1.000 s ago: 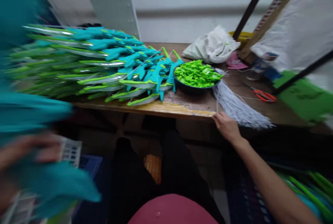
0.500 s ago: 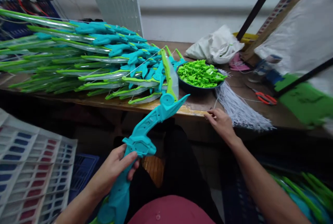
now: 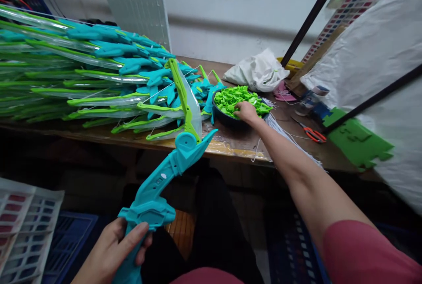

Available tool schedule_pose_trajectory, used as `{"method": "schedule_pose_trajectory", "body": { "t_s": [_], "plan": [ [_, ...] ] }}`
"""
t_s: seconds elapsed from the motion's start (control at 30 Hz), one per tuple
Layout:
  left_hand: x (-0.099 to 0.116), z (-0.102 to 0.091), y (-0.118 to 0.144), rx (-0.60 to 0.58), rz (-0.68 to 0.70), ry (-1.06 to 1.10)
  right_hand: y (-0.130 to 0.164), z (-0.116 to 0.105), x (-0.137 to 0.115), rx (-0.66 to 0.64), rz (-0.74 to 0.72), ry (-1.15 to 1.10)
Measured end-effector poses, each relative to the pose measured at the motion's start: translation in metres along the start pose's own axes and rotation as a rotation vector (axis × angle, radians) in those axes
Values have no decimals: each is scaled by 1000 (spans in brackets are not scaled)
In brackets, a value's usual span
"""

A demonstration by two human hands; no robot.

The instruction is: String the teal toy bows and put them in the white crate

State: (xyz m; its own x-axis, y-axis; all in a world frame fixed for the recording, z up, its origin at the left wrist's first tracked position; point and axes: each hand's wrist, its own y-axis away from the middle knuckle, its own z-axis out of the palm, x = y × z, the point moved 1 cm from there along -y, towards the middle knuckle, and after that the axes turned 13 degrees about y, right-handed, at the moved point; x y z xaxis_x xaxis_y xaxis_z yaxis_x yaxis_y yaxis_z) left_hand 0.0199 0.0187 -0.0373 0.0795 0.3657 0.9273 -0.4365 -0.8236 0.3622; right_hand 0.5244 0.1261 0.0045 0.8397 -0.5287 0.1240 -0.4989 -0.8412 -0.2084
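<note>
My left hand (image 3: 123, 244) is wrapped round the turquoise grip of a toy bow (image 3: 158, 174), which stands tilted in front of me. Its upper limb is bright green with a clear plastic panel; the lower end runs out of view. At the dark bowl (image 3: 227, 120), my right hand (image 3: 246, 111) rests on a heap of small green plastic pieces (image 3: 235, 98). Its fingers look bent and closed among the pieces, and the fingertips are hidden, so any piece in them cannot be made out.
Similar bows (image 3: 108, 73) are piled on the left of the workbench (image 3: 227, 145). White strings (image 3: 280, 128), red-handled scissors (image 3: 314, 134), a white sack (image 3: 257, 71) and a green foam mat (image 3: 358, 136) lie to the right. A white plastic crate (image 3: 28, 227) stands low at left.
My right hand has gone from the strings at the bench edge forward and left into the bowl. The left hand still holds the bow. The view has shifted, so things appear further left.
</note>
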Motion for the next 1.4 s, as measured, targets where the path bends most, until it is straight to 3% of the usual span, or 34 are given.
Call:
{"method": "schedule_pose_trajectory", "body": {
  "t_s": [0.27,0.5,0.83,0.97,1.2,1.3,1.4],
  "plan": [
    [-17,-5,-1,81,-45,141,-7,1,-5,-103,50,133],
    [-20,-2,-11,-46,-77,421,-8,-3,-5,-186,58,155],
    [-22,-8,-13,-99,-49,428,-13,-2,-6,-255,68,70],
    [-22,-9,-10,-81,-41,402,-4,-6,-9,-173,89,-63],
    [-31,-18,-3,84,-104,433,19,-19,-8,135,184,-497],
    [-29,-17,-3,98,-93,453,47,-30,-23,128,179,-781],
    [-21,-12,-5,94,-44,433,91,-40,-55,-9,109,-1067]
  ]
}}
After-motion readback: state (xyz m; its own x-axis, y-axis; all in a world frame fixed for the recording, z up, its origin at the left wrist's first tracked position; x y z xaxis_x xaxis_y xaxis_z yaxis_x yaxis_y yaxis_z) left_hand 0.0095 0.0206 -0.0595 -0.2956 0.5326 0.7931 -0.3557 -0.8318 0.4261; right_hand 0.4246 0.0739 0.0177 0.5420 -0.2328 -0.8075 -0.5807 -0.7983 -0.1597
